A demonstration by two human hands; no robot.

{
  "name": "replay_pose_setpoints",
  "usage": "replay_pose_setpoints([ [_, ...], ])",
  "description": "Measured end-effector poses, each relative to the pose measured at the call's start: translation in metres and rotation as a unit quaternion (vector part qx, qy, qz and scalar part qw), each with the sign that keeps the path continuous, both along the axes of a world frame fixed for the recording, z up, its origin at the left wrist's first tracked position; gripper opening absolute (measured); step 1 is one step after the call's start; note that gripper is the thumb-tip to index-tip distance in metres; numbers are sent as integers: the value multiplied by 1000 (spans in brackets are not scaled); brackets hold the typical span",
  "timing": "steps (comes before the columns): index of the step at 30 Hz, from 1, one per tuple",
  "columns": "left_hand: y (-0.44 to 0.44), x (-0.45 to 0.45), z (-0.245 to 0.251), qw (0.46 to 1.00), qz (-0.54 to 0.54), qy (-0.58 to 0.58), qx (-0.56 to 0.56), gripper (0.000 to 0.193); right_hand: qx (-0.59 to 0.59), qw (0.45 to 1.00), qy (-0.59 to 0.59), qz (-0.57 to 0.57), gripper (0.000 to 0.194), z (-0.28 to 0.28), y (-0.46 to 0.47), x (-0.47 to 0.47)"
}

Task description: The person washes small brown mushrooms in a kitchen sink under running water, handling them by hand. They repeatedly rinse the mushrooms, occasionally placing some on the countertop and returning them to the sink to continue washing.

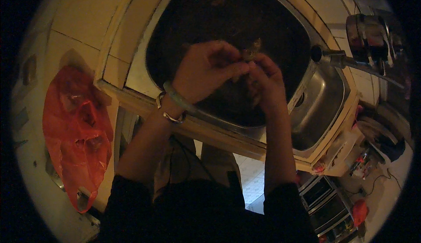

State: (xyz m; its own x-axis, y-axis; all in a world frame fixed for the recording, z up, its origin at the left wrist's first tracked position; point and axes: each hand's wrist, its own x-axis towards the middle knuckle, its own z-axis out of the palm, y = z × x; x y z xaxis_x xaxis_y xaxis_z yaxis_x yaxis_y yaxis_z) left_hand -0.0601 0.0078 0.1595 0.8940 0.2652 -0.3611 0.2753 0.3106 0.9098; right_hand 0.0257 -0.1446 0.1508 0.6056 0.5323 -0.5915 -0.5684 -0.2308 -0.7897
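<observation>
Both hands meet over the dark, round-cornered basin (230, 19) set in the tiled counter. My left hand (210, 68), with a pale green bangle and metal bracelets on its wrist, pinches at a small brownish item (250, 54), too dim to identify. My right hand (268, 81) holds the same item between thumb and fingers, its fingertips against those of my left hand. Part of the item sticks up beyond the fingertips. Small pale bits (217, 2) show in the far part of the dark basin.
A red plastic bag (79, 127) lies on the counter at the left. A faucet (335, 58) stands at the right, beside a smaller stainless steel sink (320, 108). Stacked metal cookware (371, 42) sits at the upper right, and a shelf rack (329, 203) stands lower right.
</observation>
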Motion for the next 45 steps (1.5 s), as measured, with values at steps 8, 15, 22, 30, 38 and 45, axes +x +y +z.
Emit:
replay_pose_setpoints([
  [8, 3, -7, -13, 997, 22, -33, -72, 17, -11, 994, 83, -68, 26, 15, 2, -8],
  [15, 3, 16, -86, 980, -72, 126, 134, 24, -97, 964, -218, 121, 25, -41, 6, 12],
  [22, -14, 46, -165, 946, -93, 240, 199, 28, -263, 894, -329, 152, 37, -116, 15, 13],
  [30, 4, 26, -99, 970, -107, 163, -148, 32, -142, 981, -126, 31, 35, -66, 20, 14],
  [38, 23, -9, 27, 989, -136, 30, -55, 25, 70, 995, -25, 59, 30, 49, -2, 13],
  [45, 15, -16, 40, 983, -169, -22, -75, 22, -5, 957, -179, 227, 29, 68, 0, 16],
])
